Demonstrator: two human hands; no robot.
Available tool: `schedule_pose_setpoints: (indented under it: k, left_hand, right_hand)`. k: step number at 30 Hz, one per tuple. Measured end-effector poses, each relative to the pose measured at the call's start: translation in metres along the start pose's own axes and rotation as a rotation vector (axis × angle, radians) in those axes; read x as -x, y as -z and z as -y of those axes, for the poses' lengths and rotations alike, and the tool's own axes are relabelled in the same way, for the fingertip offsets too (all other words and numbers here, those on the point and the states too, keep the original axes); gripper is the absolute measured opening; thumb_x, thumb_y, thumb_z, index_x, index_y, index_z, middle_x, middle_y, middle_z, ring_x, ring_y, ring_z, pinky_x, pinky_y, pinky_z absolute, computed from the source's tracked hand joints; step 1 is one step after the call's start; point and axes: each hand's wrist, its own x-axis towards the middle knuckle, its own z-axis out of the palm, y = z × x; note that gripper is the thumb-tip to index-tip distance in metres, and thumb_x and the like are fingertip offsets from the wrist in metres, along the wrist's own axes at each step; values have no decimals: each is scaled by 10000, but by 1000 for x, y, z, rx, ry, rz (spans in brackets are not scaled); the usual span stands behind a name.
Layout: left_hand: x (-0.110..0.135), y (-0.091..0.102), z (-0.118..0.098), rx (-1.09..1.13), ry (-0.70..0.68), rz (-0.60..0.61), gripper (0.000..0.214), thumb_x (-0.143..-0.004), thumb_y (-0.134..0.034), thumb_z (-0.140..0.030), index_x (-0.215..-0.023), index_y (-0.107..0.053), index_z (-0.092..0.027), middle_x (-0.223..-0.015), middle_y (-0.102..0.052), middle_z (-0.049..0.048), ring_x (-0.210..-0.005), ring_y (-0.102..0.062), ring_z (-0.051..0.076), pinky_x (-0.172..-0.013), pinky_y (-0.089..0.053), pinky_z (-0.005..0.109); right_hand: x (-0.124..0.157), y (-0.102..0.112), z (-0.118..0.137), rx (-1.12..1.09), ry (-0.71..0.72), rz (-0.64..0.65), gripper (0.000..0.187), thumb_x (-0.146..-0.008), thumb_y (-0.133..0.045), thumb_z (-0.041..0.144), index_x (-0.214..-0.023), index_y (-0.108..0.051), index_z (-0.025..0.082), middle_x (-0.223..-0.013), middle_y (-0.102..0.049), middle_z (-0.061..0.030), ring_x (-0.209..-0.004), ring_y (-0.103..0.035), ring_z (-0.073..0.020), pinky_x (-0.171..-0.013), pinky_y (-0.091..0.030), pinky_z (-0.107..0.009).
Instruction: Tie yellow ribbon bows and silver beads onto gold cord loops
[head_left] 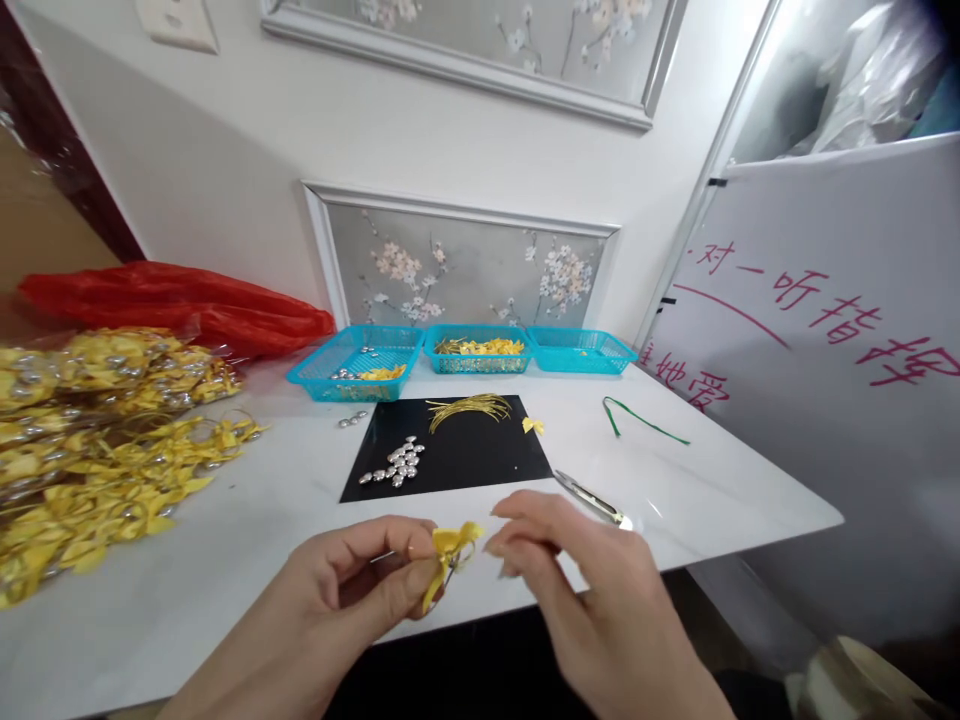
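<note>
As left hand (360,585) fingers pinched one yellow bow (452,542), right hand (592,565) fingers were parted, empty | bow heap (127,490) looked done | beads (403,462), gold cords (469,405) lay unused

A white table (720,490) carries three blue baskets along its back edge by the wall: a left one (337,386), a middle one (480,366) and a right one (585,364). In front of them lies a black mat (472,455), with a few silver beads (353,420) just beyond its left side, a yellow bow (533,426) across its right edge and snips (592,498) near its front right corner. A green cord (649,425) lies farther right, and a yellow heap (120,490), partly in clear plastic, covers much of the left side.
</note>
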Motion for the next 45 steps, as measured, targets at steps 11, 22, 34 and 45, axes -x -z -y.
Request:
schedule_pose_setpoints:
  k: [11, 22, 34, 45]
  left_hand:
    - [-2, -2, 0, -445, -395, -118, 204, -893, -626, -401, -774, -732, -274, -881, -729, 32, -795, -668, 217, -679, -518, 265]
    - [-1, -8, -2, -306, -233, -114, 260, -843, -665, -487, -711, -705, -267, -773, -682, 18, -767, -618, 218, -663, -495, 270]
    - [-1, -14, -3, -376, -335, -171, 187, -828, -667, -376, -681, -723, -275, -783, -733, 14, -734, -668, 215, -644, -511, 270]
    - [-5, -12, 6, -520, -436, -147, 238, -889, -553, -289, -708, -698, -239, -782, -699, 20, -723, -647, 187, -656, -492, 282]
  right_hand:
    - [-14, -11, 1, -35, -148, 84, 219, -966, -530, 215, -774, -633, 189, -638, -589, 20, -582, -538, -115, -556, -421, -225]
    - [-2, -16, -1, -217, -250, 47, 153, -978, -537, 252, -912, -655, 181, -709, -644, -7, -619, -628, -136, -558, -510, -228]
    - [-8, -15, 5, 157, 241, -111, 218, -908, -578, 19, -831, -675, 199, -874, -658, -35, -756, -591, -161, -683, -468, -326]
    - [-12, -13, 12, -611, -111, -2, 156, -1045, -480, 166, -923, -570, 205, -779, -708, 13, -665, -698, -102, -654, -596, -241]
